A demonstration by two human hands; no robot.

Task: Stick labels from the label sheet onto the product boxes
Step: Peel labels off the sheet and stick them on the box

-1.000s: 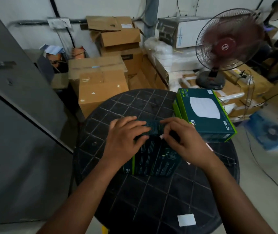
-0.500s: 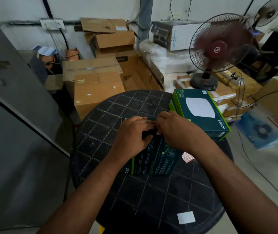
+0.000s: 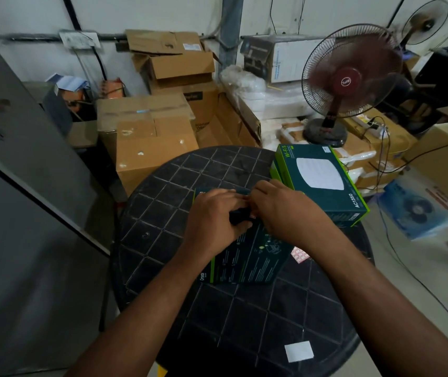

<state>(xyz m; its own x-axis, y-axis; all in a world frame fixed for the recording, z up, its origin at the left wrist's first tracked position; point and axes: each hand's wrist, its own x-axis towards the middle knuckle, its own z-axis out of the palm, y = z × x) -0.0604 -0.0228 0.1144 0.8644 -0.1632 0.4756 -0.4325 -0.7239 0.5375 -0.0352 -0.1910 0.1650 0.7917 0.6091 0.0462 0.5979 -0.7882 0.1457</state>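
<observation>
Two hands meet over the far half of a dark teal product box [image 3: 247, 257] that lies flat at the middle of the round black grid-patterned surface [image 3: 163, 213]. The left hand [image 3: 214, 221] lies on the box top with its fingers curled toward the right hand [image 3: 282, 210], whose fingers bend down to meet them. Something small and dark sits between the fingertips, with a sliver of white beside it; what either hand pinches cannot be told, since the knuckles hide it. The box's far edge shows only as a thin strip beyond the fingers. Its long axis runs from about 7 o'clock to 1 o'clock, with the green-striped short end and its printed text toward 7 o'clock.

A corner of the label sheet [image 3: 300, 254], pale with small red-outlined rectangles, pokes out from under the right forearm at 4 o'clock of the box; the rest is hidden. A stack of teal Wi-Fi boxes [image 3: 323, 183] sits at 2 o'clock, overhanging the surface's rim, just beside the right hand. A white square of paper [image 3: 299, 351] lies near the rim at 5 o'clock, well apart from the box.

Open surface remains at 9 to 11 o'clock and across the near half. Beyond the far rim stand cardboard cartons [image 3: 152, 142] and a maroon fan [image 3: 350, 80] with blurred blades.
</observation>
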